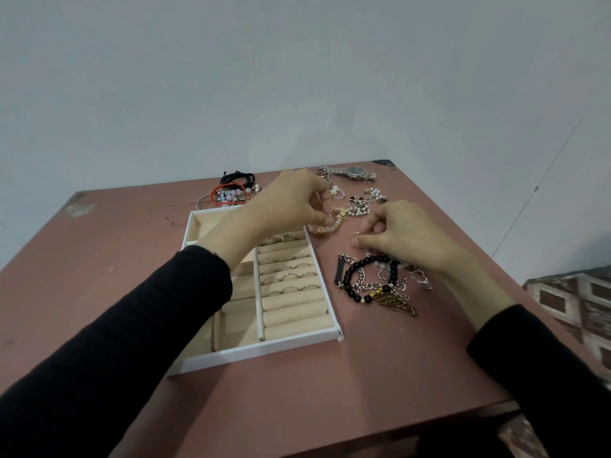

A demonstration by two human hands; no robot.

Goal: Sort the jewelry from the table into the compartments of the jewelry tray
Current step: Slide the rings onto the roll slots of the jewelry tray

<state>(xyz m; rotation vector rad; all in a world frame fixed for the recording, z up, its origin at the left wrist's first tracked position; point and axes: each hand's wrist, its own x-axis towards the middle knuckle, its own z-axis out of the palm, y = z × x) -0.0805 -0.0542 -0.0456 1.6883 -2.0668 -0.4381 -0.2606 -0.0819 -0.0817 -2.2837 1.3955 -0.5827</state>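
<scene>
No text, label, brand or number that I can read anywhere in view. Wristwatch (pixel 356 171) at the far table edge: dark dial, markings too small to make out. Jewelry tray (pixel 251 354): plain white rim, nothing legible on it.

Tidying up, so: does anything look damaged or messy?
Paint is chipped at the far left corner of the table, and right of the tray the chains lie tangled with a black bead bracelet.
</scene>
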